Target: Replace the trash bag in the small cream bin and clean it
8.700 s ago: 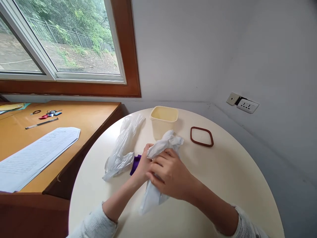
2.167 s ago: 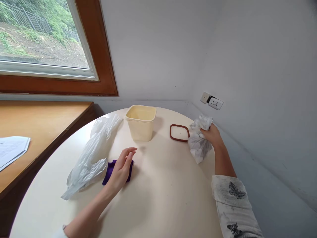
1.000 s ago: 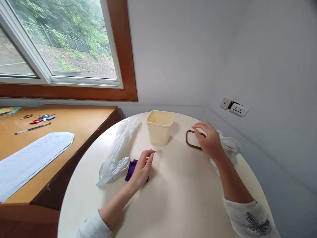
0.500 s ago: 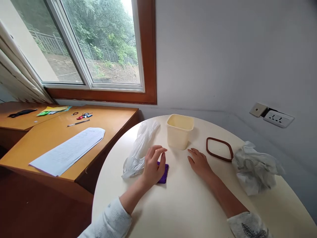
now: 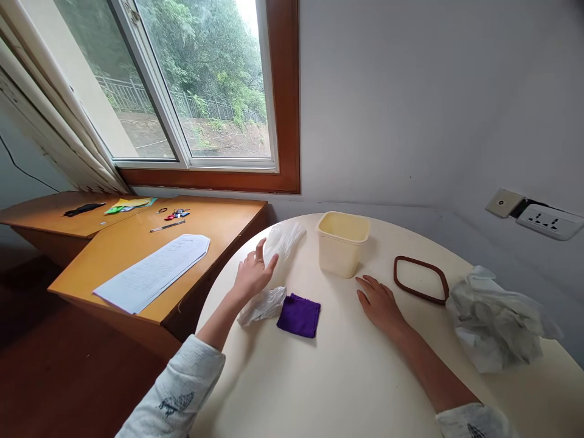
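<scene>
My left hand point(image 5: 254, 272) is over the clear plastic bag point(image 5: 283, 242), fingers apart; whether it touches the plastic I cannot tell. Just right of the bag's near end lies a folded purple cloth point(image 5: 298, 316), flat on the white round table point(image 5: 319, 389). Beside the near right corner of a cream plastic tub point(image 5: 340, 252) is my right hand point(image 5: 376, 301), its fingers spread low over the tabletop and holding nothing. The tub stands upright with its top uncovered. A brown rounded-square ring point(image 5: 420, 280) lies flat to the right of that hand.
A crumpled whitish plastic bag point(image 5: 499, 319) sits at the table's right side. On the wooden desk point(image 5: 219, 213) to the left are papers point(image 5: 152, 274), a pen point(image 5: 167, 226) and keys point(image 5: 177, 214). The wall with a socket point(image 5: 550, 221) stands behind the table.
My left hand has moved left and away from the purple cloth, uncovering it, to above the clear bag. The right hand stays by the tub. The whole view has shifted slightly.
</scene>
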`<state>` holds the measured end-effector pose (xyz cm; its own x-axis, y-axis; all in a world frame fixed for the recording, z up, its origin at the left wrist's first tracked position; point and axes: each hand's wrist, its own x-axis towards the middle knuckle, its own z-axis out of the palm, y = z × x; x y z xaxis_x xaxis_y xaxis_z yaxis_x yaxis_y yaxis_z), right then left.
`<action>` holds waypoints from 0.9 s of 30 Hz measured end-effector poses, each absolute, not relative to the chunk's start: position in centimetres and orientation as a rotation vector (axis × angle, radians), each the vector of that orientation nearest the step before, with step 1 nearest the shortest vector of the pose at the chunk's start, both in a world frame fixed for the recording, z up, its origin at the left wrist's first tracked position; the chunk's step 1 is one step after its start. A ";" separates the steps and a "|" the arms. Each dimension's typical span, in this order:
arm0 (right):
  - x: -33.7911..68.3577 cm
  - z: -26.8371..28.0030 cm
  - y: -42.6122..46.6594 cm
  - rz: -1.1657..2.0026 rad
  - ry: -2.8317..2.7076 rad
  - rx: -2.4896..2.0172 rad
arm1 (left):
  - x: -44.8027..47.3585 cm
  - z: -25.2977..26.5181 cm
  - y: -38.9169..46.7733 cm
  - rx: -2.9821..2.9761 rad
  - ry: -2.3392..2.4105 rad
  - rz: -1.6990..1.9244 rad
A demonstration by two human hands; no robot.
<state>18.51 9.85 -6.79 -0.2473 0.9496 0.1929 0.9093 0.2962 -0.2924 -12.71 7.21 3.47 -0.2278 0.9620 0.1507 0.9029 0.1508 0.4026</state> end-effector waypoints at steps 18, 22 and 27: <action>18.7 -6.4 9.5 0.234 -2.226 -1.645 | -12.9 1.7 9.1 1.904 2.235 0.145; 18.7 -6.5 9.5 0.229 -2.232 -1.648 | -12.8 1.3 9.1 1.910 2.233 0.212; 18.8 -6.2 9.4 0.262 -2.176 -1.601 | -12.7 1.7 9.1 1.889 2.128 0.443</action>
